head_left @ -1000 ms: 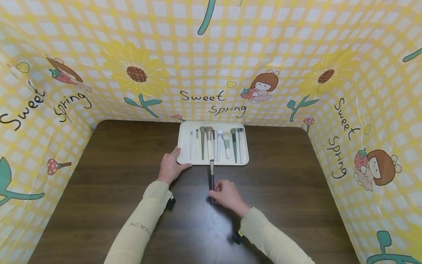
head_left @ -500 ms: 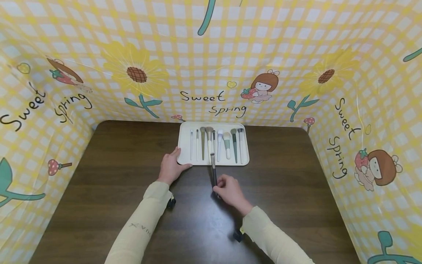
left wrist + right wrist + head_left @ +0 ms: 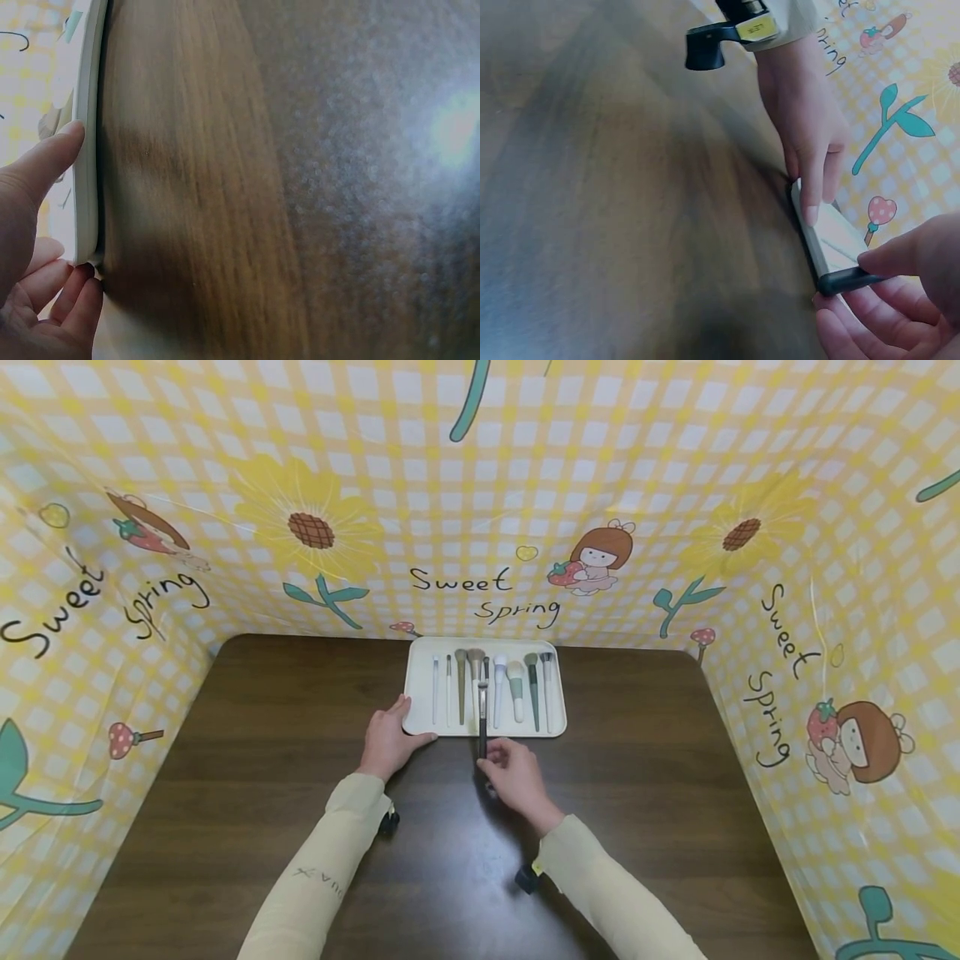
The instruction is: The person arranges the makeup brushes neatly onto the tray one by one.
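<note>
A white tray [image 3: 418,693] lies near the back of the table, with several makeup brushes [image 3: 517,692] side by side in it, bristles toward the back. My left hand [image 3: 386,743] holds its front left corner; in the left wrist view the thumb [image 3: 56,154] lies on the rim and the fingers bend at the corner. My right hand [image 3: 517,777] pinches a black-handled makeup brush [image 3: 483,727] between thumb and fingers. This brush points away from me, its metal ferrule and bristles over the middle of the tray, its handle crossing the front rim.
The dark wooden table [image 3: 300,685] meets a yellow checked cloth [image 3: 465,527] at the back and both sides. A black camera mount [image 3: 727,37] on the left wrist shows in the right wrist view.
My right hand has moved the black-handled brush away from me, so its head now lies over the tray instead of at the front rim. The left hand and tray have stayed in place.
</note>
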`<state>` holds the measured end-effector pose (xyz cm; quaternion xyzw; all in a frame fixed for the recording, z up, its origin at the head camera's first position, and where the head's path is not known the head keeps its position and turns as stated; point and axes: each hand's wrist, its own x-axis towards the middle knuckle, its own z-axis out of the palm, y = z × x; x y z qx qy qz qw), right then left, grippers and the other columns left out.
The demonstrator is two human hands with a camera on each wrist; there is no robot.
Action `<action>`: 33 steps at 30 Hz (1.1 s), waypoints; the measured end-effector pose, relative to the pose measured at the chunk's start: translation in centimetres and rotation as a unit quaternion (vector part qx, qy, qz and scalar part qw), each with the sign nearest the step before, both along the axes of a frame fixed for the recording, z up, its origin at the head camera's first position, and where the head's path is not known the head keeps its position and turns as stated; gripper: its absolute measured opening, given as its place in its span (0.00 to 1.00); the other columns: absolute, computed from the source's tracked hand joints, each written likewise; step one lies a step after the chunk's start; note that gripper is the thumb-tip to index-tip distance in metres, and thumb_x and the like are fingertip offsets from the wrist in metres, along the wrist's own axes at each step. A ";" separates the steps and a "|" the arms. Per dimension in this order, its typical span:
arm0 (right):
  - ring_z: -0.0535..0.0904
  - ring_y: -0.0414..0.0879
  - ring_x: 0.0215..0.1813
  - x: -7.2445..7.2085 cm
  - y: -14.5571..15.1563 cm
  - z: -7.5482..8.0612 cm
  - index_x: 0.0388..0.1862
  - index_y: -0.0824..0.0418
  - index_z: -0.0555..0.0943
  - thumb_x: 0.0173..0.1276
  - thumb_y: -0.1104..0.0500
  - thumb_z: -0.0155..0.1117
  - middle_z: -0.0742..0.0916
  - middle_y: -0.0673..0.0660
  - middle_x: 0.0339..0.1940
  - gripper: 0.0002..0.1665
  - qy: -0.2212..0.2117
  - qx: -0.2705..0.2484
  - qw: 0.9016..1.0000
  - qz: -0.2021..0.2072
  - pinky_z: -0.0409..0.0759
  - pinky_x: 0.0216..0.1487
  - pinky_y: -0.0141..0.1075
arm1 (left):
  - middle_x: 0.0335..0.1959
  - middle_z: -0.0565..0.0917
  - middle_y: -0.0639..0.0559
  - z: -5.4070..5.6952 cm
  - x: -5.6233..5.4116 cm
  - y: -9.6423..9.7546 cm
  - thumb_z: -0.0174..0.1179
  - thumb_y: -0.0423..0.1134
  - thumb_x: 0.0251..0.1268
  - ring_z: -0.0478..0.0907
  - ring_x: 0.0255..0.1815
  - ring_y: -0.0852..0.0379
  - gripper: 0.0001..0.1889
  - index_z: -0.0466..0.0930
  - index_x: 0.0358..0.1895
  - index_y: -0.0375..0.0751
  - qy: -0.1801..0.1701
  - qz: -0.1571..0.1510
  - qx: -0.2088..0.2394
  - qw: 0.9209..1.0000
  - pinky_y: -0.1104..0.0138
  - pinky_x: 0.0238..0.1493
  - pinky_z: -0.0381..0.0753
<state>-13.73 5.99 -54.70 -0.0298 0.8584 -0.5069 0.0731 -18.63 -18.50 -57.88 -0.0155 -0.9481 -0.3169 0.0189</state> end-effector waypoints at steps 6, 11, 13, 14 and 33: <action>0.84 0.42 0.34 -1.2 -0.9 0.5 0.49 0.63 0.86 0.68 0.63 0.71 0.89 0.53 0.36 0.12 0.001 0.003 1.000 0.002 0.83 0.40 0.39 | 0.74 0.66 0.33 -0.1 -0.1 0.0 0.78 0.50 0.55 0.70 0.63 0.31 0.48 0.67 0.73 0.27 -0.006 0.003 0.005 1.000 0.45 0.64 0.68; 0.85 0.43 0.35 -2.1 -1.5 0.9 0.51 0.65 0.86 0.69 0.62 0.70 0.90 0.55 0.37 0.14 0.003 -0.003 1.000 0.004 0.83 0.41 0.40 | 0.73 0.66 0.33 -0.1 -0.1 0.0 0.78 0.50 0.54 0.70 0.63 0.30 0.48 0.67 0.73 0.27 -0.005 0.004 0.003 1.000 0.45 0.64 0.68; 0.86 0.46 0.35 -2.4 -1.8 1.0 0.52 0.66 0.86 0.70 0.61 0.70 0.90 0.55 0.36 0.14 -0.004 -0.008 1.000 0.004 0.83 0.39 0.40 | 0.73 0.66 0.33 -0.1 -0.1 0.0 0.78 0.50 0.54 0.70 0.64 0.30 0.48 0.67 0.73 0.27 -0.004 0.005 0.003 1.000 0.45 0.64 0.68; 0.86 0.47 0.35 -2.5 -1.9 1.0 0.52 0.66 0.85 0.70 0.61 0.70 0.90 0.54 0.35 0.15 -0.011 -0.013 1.000 0.004 0.84 0.37 0.39 | 0.73 0.66 0.33 -0.2 -0.1 0.0 0.78 0.50 0.54 0.70 0.64 0.30 0.48 0.67 0.73 0.27 -0.003 0.005 0.003 1.000 0.45 0.64 0.68; 0.87 0.55 0.32 -5.4 -4.5 1.8 0.56 0.66 0.79 0.72 0.63 0.66 0.87 0.58 0.31 0.16 -0.082 -0.065 0.994 0.013 0.85 0.32 0.40 | 0.72 0.67 0.31 0.0 -0.1 0.1 0.78 0.50 0.54 0.71 0.61 0.30 0.47 0.68 0.72 0.25 0.006 0.001 0.003 1.000 0.45 0.63 0.69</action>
